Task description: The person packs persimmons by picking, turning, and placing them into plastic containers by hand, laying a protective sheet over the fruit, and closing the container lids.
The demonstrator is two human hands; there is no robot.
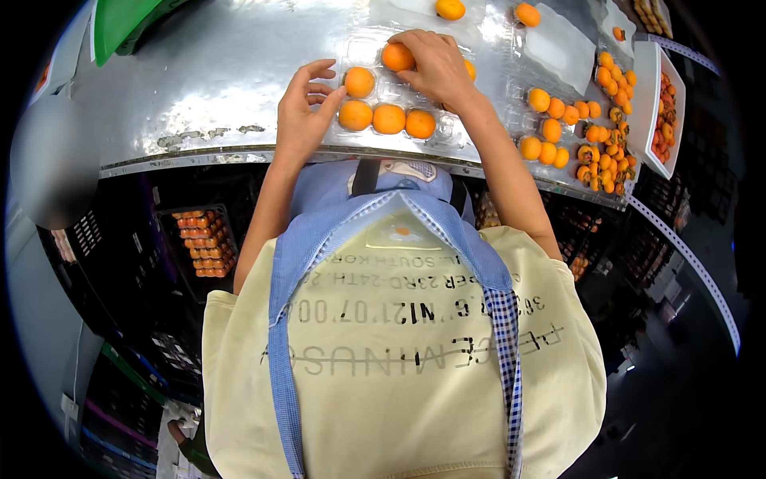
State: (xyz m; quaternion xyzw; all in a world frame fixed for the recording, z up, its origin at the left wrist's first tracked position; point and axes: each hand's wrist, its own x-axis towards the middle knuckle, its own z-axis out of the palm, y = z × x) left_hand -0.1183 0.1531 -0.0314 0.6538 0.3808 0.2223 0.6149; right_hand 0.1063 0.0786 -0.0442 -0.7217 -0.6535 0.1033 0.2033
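on my feed, the right hand (440,68) curls around an orange fruit (397,57); the left hand (307,112) is open beside a second fruit (359,82); right of it, i see three fruits (388,119) in a clear tray (364,54).

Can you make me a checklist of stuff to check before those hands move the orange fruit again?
1. Right hand has a grip: ok. Its fingers and thumb are on an orange fruit.
2. Left hand is close by: ok. It is beside the left fruit, fingers a bit curled and holding nothing.
3. Nearest row lined up: ok. Three fruits sit side by side.
4. Clear tray full: not ok. Bare plastic shows behind the left fruit.
5. More fruit within sight: ok. Loose fruits lie on the metal table, off to the right.
6. Underside of the gripped fruit: cannot tell. It's hidden.
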